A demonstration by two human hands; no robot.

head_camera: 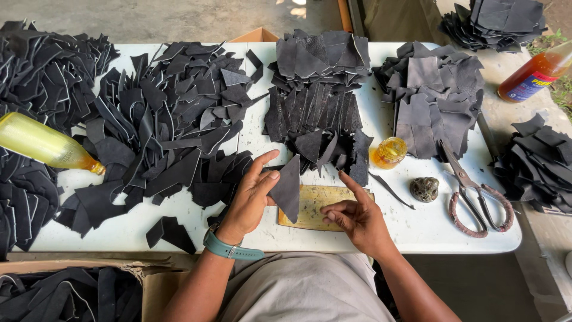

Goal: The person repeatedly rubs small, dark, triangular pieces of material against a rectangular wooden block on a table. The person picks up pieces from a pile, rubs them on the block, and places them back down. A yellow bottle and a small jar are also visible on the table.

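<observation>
Fingers (257, 173) of left hand (249, 200) pinched on dark triangular leather offcut (288, 188), held just above yellowish worn board (314, 206) at table's (417, 229) near edge. Right hand (356, 217) empty, index out, other fingers loosely curled, resting on board. Best done w/ piece laid flat, edges square, grip firm. Matte, floppy scraps w/ pale cut edges piled around; rusty scissors (476, 194), rough stone (424, 189), amber jar (390, 152) to right.

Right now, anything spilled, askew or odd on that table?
A yellow-liquid bottle lies on its side on the dark cut pieces at the left, neck toward the table. No spill visible. The left hand holds a triangular piece.
</observation>
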